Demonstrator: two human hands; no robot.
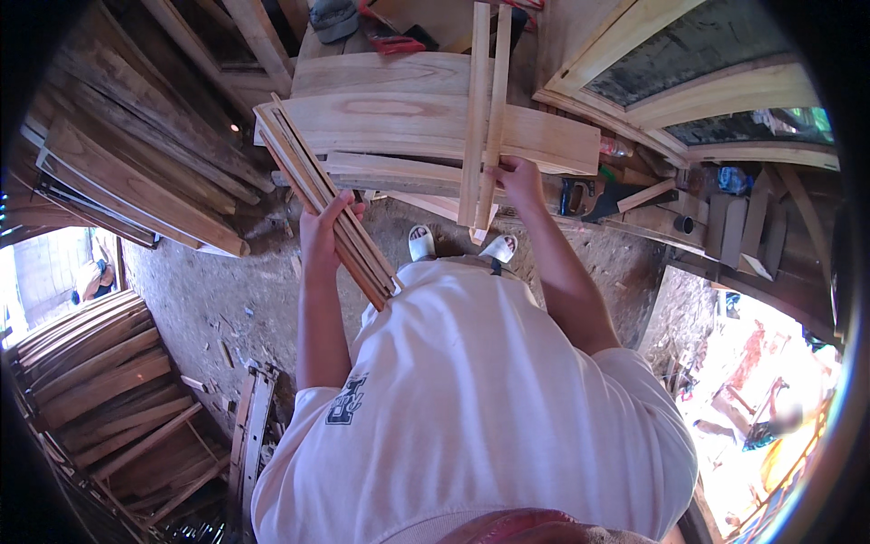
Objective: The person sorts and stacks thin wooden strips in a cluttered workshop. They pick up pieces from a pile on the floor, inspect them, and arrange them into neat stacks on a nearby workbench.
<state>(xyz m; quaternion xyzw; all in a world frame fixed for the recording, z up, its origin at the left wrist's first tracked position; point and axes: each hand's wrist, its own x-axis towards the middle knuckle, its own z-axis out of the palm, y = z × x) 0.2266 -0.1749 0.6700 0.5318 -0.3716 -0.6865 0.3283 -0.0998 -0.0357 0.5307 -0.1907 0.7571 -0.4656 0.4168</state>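
My left hand (328, 225) is closed around a bundle of thin wooden strips (319, 181), held at a slant with the lower end near my shirt. Two long pale wooden strips (473, 127) extend side by side across the boards in front of me, their near ends past the bench edge. The fingers of my right hand (518, 184) close on the right-hand strip (494, 136); whether they also touch the other one cannot be made out. Beneath the strips lie wide planed boards (381, 118) on the bench.
A handsaw (580, 195) hangs at the bench's right end. Wooden frames with dark panels (716, 54) stand upper right. Planks (136, 181) are stacked at left, and more wood (109, 381) lies lower left. A grey cap (333, 20) sits at the back.
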